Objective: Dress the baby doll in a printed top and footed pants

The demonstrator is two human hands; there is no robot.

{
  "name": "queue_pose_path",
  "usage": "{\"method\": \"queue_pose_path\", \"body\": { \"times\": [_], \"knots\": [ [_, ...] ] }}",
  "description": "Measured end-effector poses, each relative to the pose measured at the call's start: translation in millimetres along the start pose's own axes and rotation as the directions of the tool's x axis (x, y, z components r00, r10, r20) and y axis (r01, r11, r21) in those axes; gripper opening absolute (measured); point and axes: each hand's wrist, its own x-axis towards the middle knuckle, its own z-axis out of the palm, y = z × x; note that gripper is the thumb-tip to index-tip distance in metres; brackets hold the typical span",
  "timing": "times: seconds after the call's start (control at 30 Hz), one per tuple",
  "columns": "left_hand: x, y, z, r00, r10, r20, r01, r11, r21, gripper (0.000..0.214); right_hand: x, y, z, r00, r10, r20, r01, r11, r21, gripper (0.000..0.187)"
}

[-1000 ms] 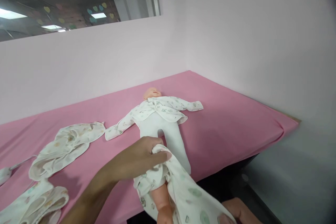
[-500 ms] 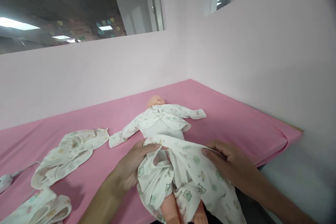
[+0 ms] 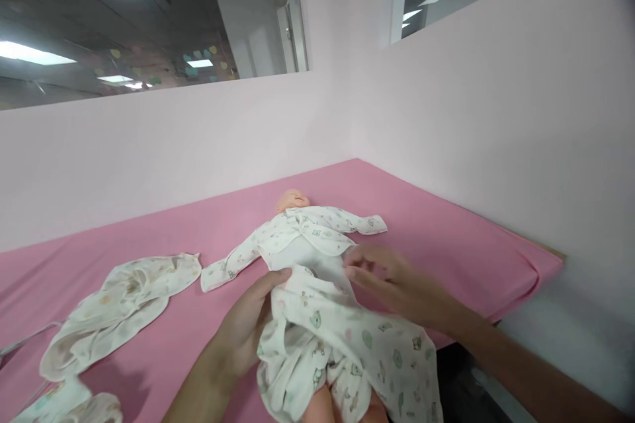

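Note:
A baby doll lies on its back, head away from me, in a white long-sleeved top with a small print. White printed baby pants are bunched around its legs, and the bare lower legs show at the bottom. My left hand grips the pants' waistband at the doll's left-hand side in view, thumb on top. Off the cloth, my right hand is beside the doll's waist, slightly blurred, fingers bent and apart. Its fingertips are close to the top's hem; whether they touch it I cannot tell.
The doll lies on a pink-covered table in a corner between pale walls with windows above. Another printed garment is spread at the left, near a pale cord. The table's edge runs along the right.
My right hand has let go of the pants' waistband and moved up and left to the doll's waist. The freed cloth has dropped. My left hand still holds its side.

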Motion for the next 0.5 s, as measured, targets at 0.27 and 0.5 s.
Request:
{"method": "queue_pose_path", "body": {
  "times": [0.27,0.5],
  "knots": [
    [-5,-2,8.3,0.996,0.015,0.09,-0.007,0.996,-0.092,0.033,38,-19,18,0.925,-0.084,0.371,-0.035,0.952,0.304,0.024],
    [-4,-10,4.9,0.994,-0.063,0.091,0.064,0.998,-0.007,0.028,51,-16,19,0.925,-0.112,0.363,-0.008,0.95,0.312,0.013]
  ]
}}
